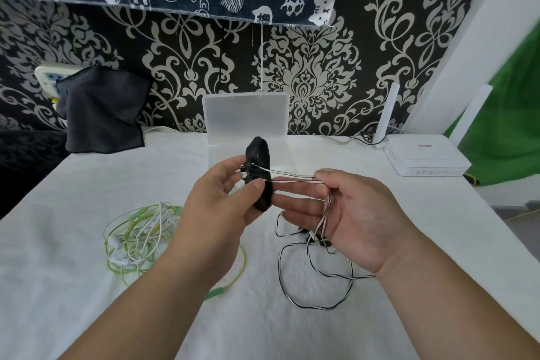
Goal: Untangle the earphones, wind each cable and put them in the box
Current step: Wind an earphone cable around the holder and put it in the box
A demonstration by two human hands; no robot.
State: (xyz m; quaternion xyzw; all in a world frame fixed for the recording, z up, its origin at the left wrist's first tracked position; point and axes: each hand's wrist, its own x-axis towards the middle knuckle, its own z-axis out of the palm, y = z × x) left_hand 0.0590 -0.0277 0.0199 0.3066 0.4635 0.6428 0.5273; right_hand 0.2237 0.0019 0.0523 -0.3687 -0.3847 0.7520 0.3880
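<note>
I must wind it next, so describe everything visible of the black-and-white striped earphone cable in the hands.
The black-and-white striped earphone cable is thin and looks plastic-coated. Two strands run taut between the hands. The left hand holds its white earbud tips together with a black oval band. The right hand pinches the strands between thumb and forefinger. The rest hangs from there and lies in loose open loops on the white cloth.

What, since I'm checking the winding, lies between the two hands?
Two strands of the black-and-white cable run taut from the left hand to the right hand, seen in the head view.
</note>
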